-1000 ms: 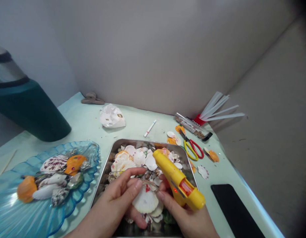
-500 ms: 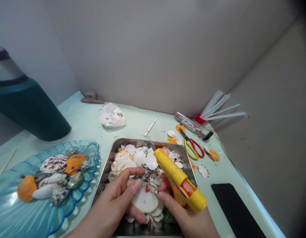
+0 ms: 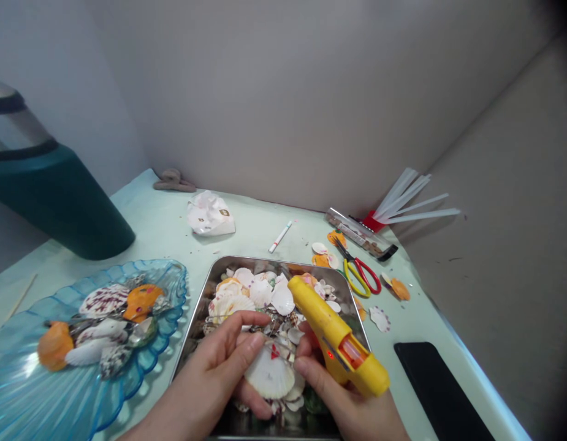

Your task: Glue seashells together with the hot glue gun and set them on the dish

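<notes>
My left hand [image 3: 219,367] is closed around a white scallop shell [image 3: 270,372], with the thumb at its upper edge and fingers beneath. A small red piece [image 3: 274,351] sits near the top of this shell. In my right hand [image 3: 331,386] is a yellow hot glue gun [image 3: 331,327], its red light lit and its nose pointing up and left. My right thumb and forefinger are pinched close to the shell's right side; whether they hold a thin strand there I cannot tell. Below both hands lies a metal tray [image 3: 209,282] full of shells [image 3: 260,293].
On the left, a blue shell-shaped dish [image 3: 140,367] holds several shells, near a green bottle [image 3: 76,202]. Red-and-yellow-handled scissors [image 3: 359,275], a clear tube [image 3: 357,231], glue sticks [image 3: 407,196] and a black phone-like slab [image 3: 437,386] are at the right. Crumpled paper [image 3: 210,214] lies behind.
The view has shifted slightly, so the scene sits a little further right. Both hands keep their grips, and the glue gun's rear end has moved very slightly right and down.
</notes>
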The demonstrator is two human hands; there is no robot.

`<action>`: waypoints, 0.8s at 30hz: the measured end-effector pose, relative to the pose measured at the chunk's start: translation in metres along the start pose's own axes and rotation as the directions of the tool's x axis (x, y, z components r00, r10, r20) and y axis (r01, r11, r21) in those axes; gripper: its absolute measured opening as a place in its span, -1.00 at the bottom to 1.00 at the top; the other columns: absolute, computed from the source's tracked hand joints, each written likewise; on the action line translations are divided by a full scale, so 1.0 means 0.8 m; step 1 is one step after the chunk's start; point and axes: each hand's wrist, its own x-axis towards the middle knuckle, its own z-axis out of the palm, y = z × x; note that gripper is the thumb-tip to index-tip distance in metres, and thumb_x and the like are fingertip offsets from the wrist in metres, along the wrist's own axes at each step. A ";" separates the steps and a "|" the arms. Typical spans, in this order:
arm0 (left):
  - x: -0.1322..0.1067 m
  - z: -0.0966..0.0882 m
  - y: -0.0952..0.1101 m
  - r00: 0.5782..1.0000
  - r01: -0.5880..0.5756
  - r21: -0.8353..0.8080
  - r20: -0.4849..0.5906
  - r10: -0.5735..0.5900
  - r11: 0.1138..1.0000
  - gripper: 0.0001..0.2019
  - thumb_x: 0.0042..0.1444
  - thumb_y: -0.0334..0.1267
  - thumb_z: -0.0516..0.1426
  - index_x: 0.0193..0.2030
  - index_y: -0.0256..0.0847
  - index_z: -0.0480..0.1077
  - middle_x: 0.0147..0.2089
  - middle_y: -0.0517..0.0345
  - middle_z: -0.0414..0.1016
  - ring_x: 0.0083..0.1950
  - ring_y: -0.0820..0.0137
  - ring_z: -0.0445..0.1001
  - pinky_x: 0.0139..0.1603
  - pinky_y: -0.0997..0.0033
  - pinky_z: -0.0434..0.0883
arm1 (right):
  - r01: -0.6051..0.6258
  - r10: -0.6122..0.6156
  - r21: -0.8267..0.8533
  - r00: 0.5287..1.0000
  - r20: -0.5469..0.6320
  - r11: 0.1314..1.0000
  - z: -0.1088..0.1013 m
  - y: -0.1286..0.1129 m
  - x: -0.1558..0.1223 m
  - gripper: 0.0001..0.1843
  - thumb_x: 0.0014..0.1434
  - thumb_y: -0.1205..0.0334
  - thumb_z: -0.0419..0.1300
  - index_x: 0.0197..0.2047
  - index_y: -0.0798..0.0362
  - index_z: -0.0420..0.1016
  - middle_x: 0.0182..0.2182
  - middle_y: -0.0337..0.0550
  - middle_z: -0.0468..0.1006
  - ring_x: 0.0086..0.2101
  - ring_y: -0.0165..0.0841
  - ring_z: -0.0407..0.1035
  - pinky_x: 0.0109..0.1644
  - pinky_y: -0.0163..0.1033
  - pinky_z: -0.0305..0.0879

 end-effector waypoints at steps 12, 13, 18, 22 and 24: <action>-0.002 0.001 0.002 1.000 -0.002 0.000 0.014 0.002 1.000 -0.51 0.06 0.07 0.12 0.03 -0.17 0.23 -0.50 0.27 0.44 -0.63 0.48 0.47 -0.57 0.62 0.19 | -0.036 0.037 0.032 0.999 -0.010 0.999 0.000 -0.002 0.000 -0.79 0.01 0.08 0.29 -0.34 0.03 0.50 -0.45 -0.21 0.55 -0.48 -0.38 0.43 -0.46 -0.38 0.38; -0.002 0.001 0.002 1.000 -0.003 -0.001 0.015 0.003 1.000 -0.51 0.06 0.07 0.12 0.03 -0.18 0.23 -0.50 0.27 0.44 -0.63 0.48 0.47 -0.57 0.62 0.20 | -0.042 0.042 0.037 0.999 -0.011 0.998 0.000 -0.002 0.000 -0.79 0.01 0.08 0.30 -0.34 0.03 0.50 -0.45 -0.21 0.55 -0.49 -0.38 0.43 -0.45 -0.38 0.39; 0.000 -0.001 -0.001 1.000 0.003 0.003 0.028 -0.003 1.000 -0.48 0.05 0.09 0.12 0.06 -0.18 0.22 -0.51 0.28 0.44 -0.62 0.48 0.46 -0.57 0.62 0.17 | -0.072 0.073 0.052 0.997 -0.015 0.996 0.002 0.001 0.000 -0.76 -0.01 0.05 0.30 -0.38 0.04 0.49 -0.43 -0.19 0.56 -0.50 -0.39 0.42 -0.46 -0.38 0.39; 0.000 -0.001 0.001 0.999 0.018 -0.009 0.038 -0.018 1.000 -0.45 0.05 0.09 0.13 0.09 -0.18 0.19 -0.48 0.28 0.45 -0.57 0.44 0.50 -0.51 0.58 0.24 | -0.087 0.091 0.083 0.995 -0.049 0.993 0.003 -0.001 0.002 -0.73 -0.02 0.03 0.32 -0.35 0.05 0.51 -0.45 -0.18 0.56 -0.49 -0.36 0.44 -0.43 -0.35 0.42; -0.001 0.000 0.002 0.999 0.022 -0.018 0.029 -0.022 1.000 -0.46 0.06 0.05 0.14 0.10 -0.19 0.18 -0.45 0.25 0.47 -0.55 0.44 0.51 -0.48 0.56 0.27 | -0.057 0.061 0.059 0.996 -0.070 0.997 0.003 -0.003 0.003 -0.73 -0.02 0.04 0.32 -0.34 0.06 0.52 -0.47 -0.18 0.56 -0.49 -0.35 0.45 -0.43 -0.34 0.44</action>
